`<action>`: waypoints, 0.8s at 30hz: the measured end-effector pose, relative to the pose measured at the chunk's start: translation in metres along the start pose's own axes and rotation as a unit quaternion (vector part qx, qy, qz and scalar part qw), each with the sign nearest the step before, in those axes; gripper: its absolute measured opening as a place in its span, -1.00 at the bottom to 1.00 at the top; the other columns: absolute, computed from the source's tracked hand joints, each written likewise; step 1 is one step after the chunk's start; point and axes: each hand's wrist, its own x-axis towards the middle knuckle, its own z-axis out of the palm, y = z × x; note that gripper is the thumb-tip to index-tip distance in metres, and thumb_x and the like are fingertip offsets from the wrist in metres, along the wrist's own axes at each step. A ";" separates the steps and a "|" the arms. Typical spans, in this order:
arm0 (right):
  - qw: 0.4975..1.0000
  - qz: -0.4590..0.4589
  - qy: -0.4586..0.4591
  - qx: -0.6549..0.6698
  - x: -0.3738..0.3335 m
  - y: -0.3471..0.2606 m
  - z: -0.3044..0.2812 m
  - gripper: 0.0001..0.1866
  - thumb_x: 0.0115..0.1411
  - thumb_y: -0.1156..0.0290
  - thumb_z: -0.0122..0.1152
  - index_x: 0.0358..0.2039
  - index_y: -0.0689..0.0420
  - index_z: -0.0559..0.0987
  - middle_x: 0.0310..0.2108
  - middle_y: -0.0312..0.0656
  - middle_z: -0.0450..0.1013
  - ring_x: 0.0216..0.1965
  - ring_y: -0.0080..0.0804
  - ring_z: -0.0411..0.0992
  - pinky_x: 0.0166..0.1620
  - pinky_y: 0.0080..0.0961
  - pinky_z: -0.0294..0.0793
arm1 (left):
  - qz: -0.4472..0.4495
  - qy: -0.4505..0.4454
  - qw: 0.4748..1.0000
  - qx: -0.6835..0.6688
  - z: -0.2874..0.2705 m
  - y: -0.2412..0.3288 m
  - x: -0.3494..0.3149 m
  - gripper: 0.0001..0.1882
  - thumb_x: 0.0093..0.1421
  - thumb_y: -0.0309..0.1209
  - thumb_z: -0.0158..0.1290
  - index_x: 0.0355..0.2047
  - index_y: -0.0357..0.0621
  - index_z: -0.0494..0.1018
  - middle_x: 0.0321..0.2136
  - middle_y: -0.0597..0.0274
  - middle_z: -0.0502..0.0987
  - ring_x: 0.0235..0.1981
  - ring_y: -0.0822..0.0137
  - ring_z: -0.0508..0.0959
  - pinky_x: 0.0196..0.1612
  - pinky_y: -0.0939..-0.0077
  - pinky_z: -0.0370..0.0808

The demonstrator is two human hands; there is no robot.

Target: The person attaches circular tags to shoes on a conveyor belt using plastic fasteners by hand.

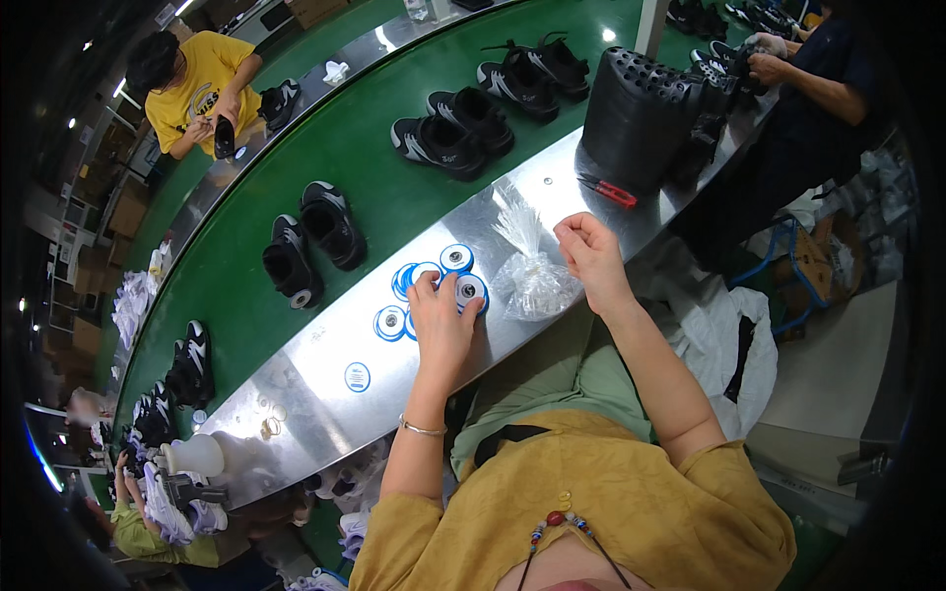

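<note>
My left hand (443,323) is over a group of round blue-and-white tags on the metal ledge, its thumb and index finger closed about the edge of one tag (471,290). Another round tag (456,258) lies just beyond the fingertips, and one more (389,322) is left of the hand. My right hand (593,258) is raised in a pinch beside a bundle of clear plastic strands (522,227) standing out of a clear plastic bag (535,286). Whatever is in that pinch is too small to make out.
A single round label (357,376) lies farther left on the ledge (305,414). Black shoes (448,133) stand in pairs on the green belt (379,207). Red-handled snippers (613,193) lie by a black bin (631,118). Other people work across the belt and at right.
</note>
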 end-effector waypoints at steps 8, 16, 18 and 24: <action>1.000 0.017 0.005 -0.008 -0.011 0.003 -0.001 -0.92 0.20 0.46 0.06 -0.40 0.18 0.44 -0.65 -0.44 0.26 -0.63 -0.77 0.12 -0.58 -0.77 0.06 | -0.075 0.007 0.992 -0.102 0.002 -0.005 0.012 -0.72 -0.03 -0.47 0.20 -0.29 -0.31 0.46 -0.40 0.05 0.45 -0.34 0.15 0.43 -0.25 0.35 0.39; 0.995 -0.045 -0.033 -0.078 -0.014 0.026 0.016 -0.91 0.19 0.46 0.08 -0.40 0.21 0.46 -0.60 -0.41 0.32 -0.59 -0.73 0.19 -0.54 -0.73 0.17 | -0.243 -0.069 0.894 -0.370 -0.018 0.000 0.019 -0.88 0.15 -0.48 0.06 -0.43 -0.32 0.42 -0.59 0.22 0.47 -0.62 0.47 0.42 -0.59 0.64 0.40; 0.987 -0.084 -0.052 -0.128 -0.019 0.032 0.031 -0.90 0.19 0.46 0.10 -0.39 0.22 0.46 -0.59 -0.39 0.33 -0.61 -0.73 0.19 -0.56 -0.72 0.17 | -0.254 -0.021 0.843 -0.473 -0.017 0.003 0.016 -0.88 0.17 -0.48 0.05 -0.38 -0.33 0.41 -0.48 0.16 0.52 -0.54 0.46 0.52 -0.58 0.71 0.43; 0.960 -0.106 -0.112 -0.233 -0.028 0.017 0.066 -0.86 0.15 0.45 0.12 -0.43 0.28 0.46 -0.62 -0.27 0.38 -0.59 -0.67 0.27 -0.51 -0.62 0.28 | -0.233 0.006 0.795 -0.560 -0.025 0.016 0.010 -0.91 0.17 -0.52 0.04 -0.40 -0.31 0.39 -0.43 0.12 0.53 -0.47 0.38 0.56 -0.46 0.61 0.56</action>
